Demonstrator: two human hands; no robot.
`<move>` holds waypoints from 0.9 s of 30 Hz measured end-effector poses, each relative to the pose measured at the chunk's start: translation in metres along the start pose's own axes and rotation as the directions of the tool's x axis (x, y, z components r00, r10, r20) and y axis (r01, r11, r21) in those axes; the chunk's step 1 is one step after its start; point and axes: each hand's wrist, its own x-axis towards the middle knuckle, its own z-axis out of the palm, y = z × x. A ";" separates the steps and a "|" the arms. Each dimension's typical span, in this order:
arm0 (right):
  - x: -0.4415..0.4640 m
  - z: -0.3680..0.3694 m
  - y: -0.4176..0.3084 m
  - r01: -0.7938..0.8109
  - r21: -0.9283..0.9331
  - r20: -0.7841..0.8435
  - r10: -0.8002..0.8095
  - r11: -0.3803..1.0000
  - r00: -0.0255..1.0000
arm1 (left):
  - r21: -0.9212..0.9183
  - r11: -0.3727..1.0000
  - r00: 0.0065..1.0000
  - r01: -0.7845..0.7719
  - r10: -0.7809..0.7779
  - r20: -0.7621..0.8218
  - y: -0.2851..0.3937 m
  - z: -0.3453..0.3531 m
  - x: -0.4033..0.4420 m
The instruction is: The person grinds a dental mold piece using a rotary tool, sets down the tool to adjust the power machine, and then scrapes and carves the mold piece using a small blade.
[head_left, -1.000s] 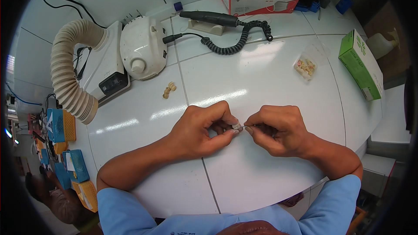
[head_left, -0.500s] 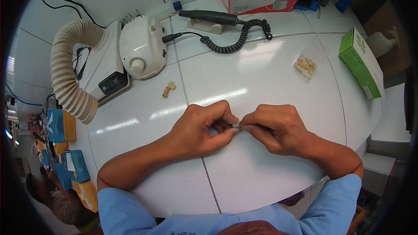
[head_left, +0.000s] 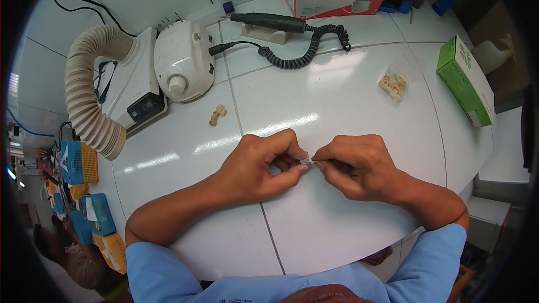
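Observation:
Over the middle of the white table (head_left: 314,230), my two hands meet at the fingertips. My left hand (head_left: 264,163) is closed in a pinch on a tiny pale piece (head_left: 304,162), mostly covered by the fingers. Thumb and forefinger of my right hand (head_left: 362,165) are pressed together on a thin metal pin (head_left: 312,161) whose tip reaches the pale piece; whether it goes inside I cannot tell. Several small tan, tooth-like pieces (head_left: 218,115) lie beyond my left hand. A clear bag (head_left: 394,85) with more small pieces is beyond my right hand.
A white machine with a ribbed hose (head_left: 84,90) stands at the left, beside a white control box (head_left: 182,64). A black handpiece (head_left: 269,22) with a coiled cord rests on a stand. Face mask boxes (head_left: 339,1) and a green box (head_left: 466,84) stand farther out. Baskets (head_left: 98,213) and a person are at far left.
My right hand has drawn back very slightly to the right, and a little more of the thin pin shows between the fingertips. My left hand stays in place.

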 end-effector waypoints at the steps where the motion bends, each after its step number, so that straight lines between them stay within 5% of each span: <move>1: 0.000 0.002 0.002 0.014 -0.009 -0.011 -0.014 1.000 1.000 | -0.010 1.000 1.000 0.001 -0.001 -0.006 -0.001 0.000 0.000; 27: 0.000 0.001 -0.001 0.012 -0.004 -0.020 -0.012 1.000 1.000 | -0.009 1.000 1.000 0.018 -0.018 -0.011 0.000 0.001 0.000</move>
